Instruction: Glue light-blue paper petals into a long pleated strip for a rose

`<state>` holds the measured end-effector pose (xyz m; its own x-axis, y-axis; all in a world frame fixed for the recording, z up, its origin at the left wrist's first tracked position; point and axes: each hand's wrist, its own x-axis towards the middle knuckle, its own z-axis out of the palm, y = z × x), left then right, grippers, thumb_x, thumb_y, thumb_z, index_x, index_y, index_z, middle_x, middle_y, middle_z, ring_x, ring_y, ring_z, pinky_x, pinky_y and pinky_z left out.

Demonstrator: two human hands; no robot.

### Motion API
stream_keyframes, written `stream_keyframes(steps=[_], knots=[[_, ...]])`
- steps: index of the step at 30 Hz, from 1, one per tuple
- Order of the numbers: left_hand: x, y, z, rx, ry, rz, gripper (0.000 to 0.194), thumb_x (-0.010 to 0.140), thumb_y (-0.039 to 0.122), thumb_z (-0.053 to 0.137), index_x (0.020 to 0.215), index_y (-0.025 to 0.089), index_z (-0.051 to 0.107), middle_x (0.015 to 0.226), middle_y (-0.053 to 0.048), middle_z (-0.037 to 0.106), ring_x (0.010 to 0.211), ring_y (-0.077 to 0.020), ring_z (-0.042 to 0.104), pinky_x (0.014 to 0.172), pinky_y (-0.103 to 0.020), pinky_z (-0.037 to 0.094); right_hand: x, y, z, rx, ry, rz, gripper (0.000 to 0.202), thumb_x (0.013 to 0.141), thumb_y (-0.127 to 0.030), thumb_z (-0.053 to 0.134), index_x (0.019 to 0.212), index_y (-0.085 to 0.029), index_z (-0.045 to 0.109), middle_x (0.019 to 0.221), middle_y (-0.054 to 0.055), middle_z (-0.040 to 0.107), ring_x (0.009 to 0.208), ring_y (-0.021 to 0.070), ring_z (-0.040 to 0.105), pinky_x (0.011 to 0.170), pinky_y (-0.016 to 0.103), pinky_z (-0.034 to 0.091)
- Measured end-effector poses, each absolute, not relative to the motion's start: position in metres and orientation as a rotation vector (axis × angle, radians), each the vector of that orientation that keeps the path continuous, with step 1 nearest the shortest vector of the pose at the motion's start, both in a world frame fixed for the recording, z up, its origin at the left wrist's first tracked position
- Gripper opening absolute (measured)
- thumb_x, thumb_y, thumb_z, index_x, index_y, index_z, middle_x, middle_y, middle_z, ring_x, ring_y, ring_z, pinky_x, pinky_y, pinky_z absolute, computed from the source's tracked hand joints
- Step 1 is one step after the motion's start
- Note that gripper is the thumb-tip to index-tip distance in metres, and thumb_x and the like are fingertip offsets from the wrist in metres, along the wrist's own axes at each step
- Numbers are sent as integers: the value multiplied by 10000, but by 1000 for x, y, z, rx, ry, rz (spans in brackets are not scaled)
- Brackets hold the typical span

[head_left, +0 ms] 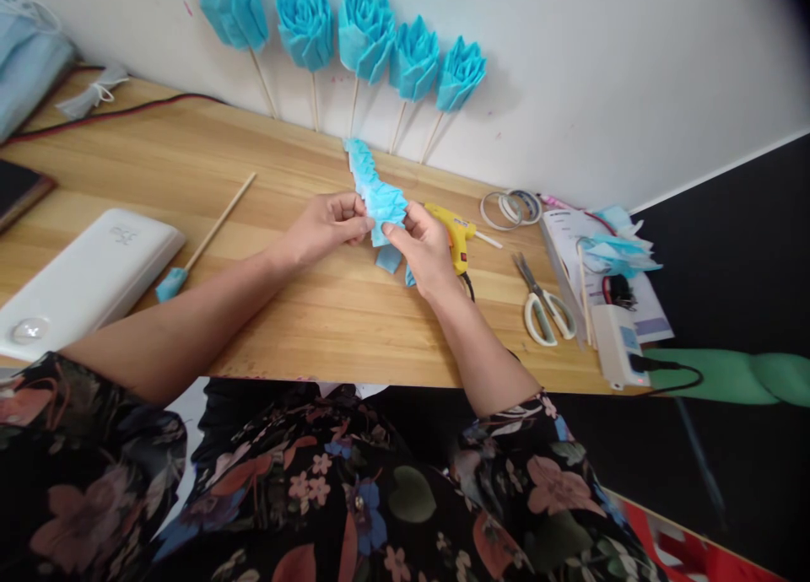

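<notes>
A blue pleated strip of soft fabric or paper (384,198) stretches over the wooden table, its far end reaching toward the wall. My left hand (335,221) pinches its left edge between thumb and fingers. On the other edge, my right hand (425,243) grips the strip with the thumb on top. Small blue pieces (388,259) show just below the strip, partly hidden by my right hand. Right beside that hand lies a yellow glue gun (452,232), partly covered by it. To the left rests a wooden stick with a small blue bud (172,284) on its end.
Several blue fabric roses on sticks (365,34) lean against the wall. Scissors (542,304), tape rolls (520,207), a booklet (569,236) with blue scraps and a white power strip (620,346) are at the right. A white power bank (94,270) lies left on the wooden table (304,337).
</notes>
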<state>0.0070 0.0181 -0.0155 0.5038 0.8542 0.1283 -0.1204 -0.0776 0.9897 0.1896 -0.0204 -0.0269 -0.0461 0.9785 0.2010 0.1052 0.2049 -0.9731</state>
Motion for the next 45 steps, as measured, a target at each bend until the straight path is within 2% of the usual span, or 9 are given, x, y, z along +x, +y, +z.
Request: stream_keyframes(steps=[3, 9, 12, 19, 29, 34, 40, 42, 45], knots=[[7, 18, -15, 1445, 693, 917, 242, 819, 214, 766, 677, 179, 573, 612, 20, 579, 572, -92, 507, 594, -225, 415, 190, -20, -28, -1122, -1403, 1017, 292, 851, -485, 729, 1025, -257, 674, 984, 6, 738, 921, 187, 670, 873, 373, 580], [7, 19, -17, 1407, 719, 959, 213, 814, 212, 746, 693, 182, 573, 585, 28, 563, 545, -87, 483, 569, -219, 392, 189, -22, -25, -1130, -1370, 1033, 333, 909, -577, 651, 987, -254, 680, 964, 13, 718, 979, 198, 657, 904, 376, 561], [7, 20, -18, 1394, 743, 970, 227, 818, 225, 758, 697, 184, 570, 584, 28, 569, 538, -86, 482, 561, -215, 394, 191, -20, -25, -1088, -1314, 1054, 342, 874, -577, 716, 996, -258, 691, 958, 10, 717, 955, 188, 655, 916, 369, 558], [7, 21, -17, 1422, 727, 954, 345, 927, 385, 715, 685, 169, 595, 627, -7, 613, 573, -90, 537, 578, -207, 429, 194, -18, -30, -1140, -1337, 970, 367, 853, -605, 745, 944, -256, 679, 809, -14, 631, 848, 172, 621, 848, 355, 563], [6, 21, -18, 1373, 745, 937, 257, 882, 273, 767, 714, 178, 598, 603, 19, 598, 550, -88, 528, 595, -224, 429, 187, -22, -22, -1168, -1386, 1017, 402, 868, -658, 689, 936, -261, 680, 931, 18, 699, 980, 202, 651, 907, 379, 570], [10, 19, -18, 1318, 710, 919, 401, 930, 455, 734, 680, 166, 610, 645, -25, 633, 591, -110, 580, 626, -233, 475, 188, -22, -22, -1193, -1413, 1000, 389, 851, -621, 715, 1015, -270, 680, 977, 21, 721, 983, 207, 659, 906, 387, 572], [12, 22, -12, 1077, 645, 862, 555, 984, 688, 489, 889, 174, 677, 842, -74, 723, 794, -192, 705, 749, -294, 573, 187, -31, -13, -1102, -1459, 1093, 407, 821, -603, 747, 1059, -279, 682, 1003, 18, 725, 1004, 215, 680, 898, 404, 600], [10, 25, -9, 1072, 676, 825, 615, 961, 760, 442, 874, 187, 648, 806, -71, 708, 811, -216, 712, 749, -311, 576, 186, -34, -10, -1030, -1504, 1158, 437, 789, -619, 769, 1033, -266, 688, 961, 13, 721, 970, 210, 684, 885, 406, 608], [6, 31, -8, 1105, 710, 860, 614, 899, 812, 504, 850, 209, 606, 735, -56, 667, 811, -235, 709, 708, -307, 557, 185, -37, -7, -980, -1572, 1204, 442, 769, -622, 779, 994, -252, 688, 908, 8, 710, 919, 199, 674, 866, 400, 604]])
